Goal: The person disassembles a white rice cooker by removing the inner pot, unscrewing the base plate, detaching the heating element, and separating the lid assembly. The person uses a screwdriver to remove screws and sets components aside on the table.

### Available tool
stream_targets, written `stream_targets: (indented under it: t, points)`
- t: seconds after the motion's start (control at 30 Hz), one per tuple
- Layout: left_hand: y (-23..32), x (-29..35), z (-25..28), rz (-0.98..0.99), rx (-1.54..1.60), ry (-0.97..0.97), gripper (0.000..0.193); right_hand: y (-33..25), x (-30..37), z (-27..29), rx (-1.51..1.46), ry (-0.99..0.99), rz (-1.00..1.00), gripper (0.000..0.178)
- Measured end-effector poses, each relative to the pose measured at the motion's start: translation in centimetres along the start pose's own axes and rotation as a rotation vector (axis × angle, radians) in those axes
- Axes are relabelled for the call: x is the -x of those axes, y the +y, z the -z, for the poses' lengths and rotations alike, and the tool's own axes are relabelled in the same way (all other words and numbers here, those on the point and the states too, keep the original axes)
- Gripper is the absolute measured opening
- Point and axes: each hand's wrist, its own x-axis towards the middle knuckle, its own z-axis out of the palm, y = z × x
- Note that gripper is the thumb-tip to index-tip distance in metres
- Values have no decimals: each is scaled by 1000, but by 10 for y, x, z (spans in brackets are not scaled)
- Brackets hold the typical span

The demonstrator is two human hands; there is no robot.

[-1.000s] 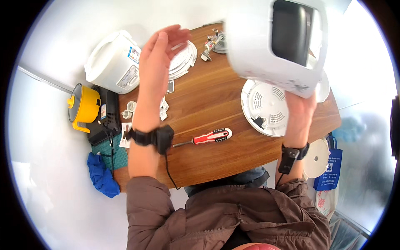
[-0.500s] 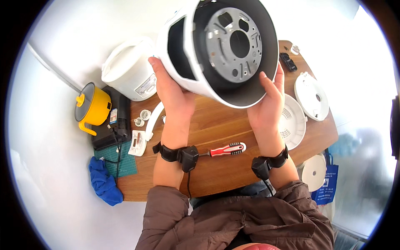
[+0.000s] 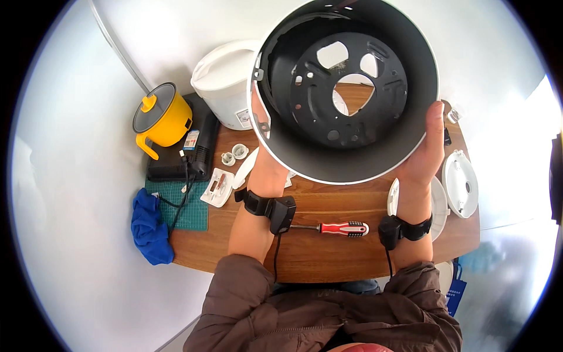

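Note:
I hold a large round appliance shell (image 3: 346,88), white outside and dark inside, with its open end facing me. Holes in its black base plate show the wooden table (image 3: 328,258) behind. My left hand (image 3: 267,167) grips its lower left rim, mostly hidden behind the shell. My right hand (image 3: 428,146) grips the right rim, thumb up along the edge. A red and black screwdriver (image 3: 337,227) lies on the table between my wrists.
A white rice cooker (image 3: 226,82) stands at the back. A yellow pot with lid (image 3: 159,117) sits far left beside a black tool and green mat (image 3: 185,205). A blue cloth (image 3: 149,226) hangs at the left edge. White round parts (image 3: 460,182) lie right.
The shell has been tipped and raised toward me, so its dark hollow inside now faces the camera. Both hands now grip its rim; a second ago the left hand was free.

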Motion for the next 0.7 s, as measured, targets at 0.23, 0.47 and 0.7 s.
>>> stream_targets:
  t: [0.23, 0.47, 0.7]
  points:
    - [3, -3, -7, 147, 61, 80, 51, -4, -9, 5, -255, -79, -43, 72]
    - [5, 9, -15, 232, 44, 151, 51, 4, -12, 6, -260, 101, -77, 69]
    - [6, 11, -16, 230, 47, 191, 51, 10, -5, 9, -241, 120, -73, 63]
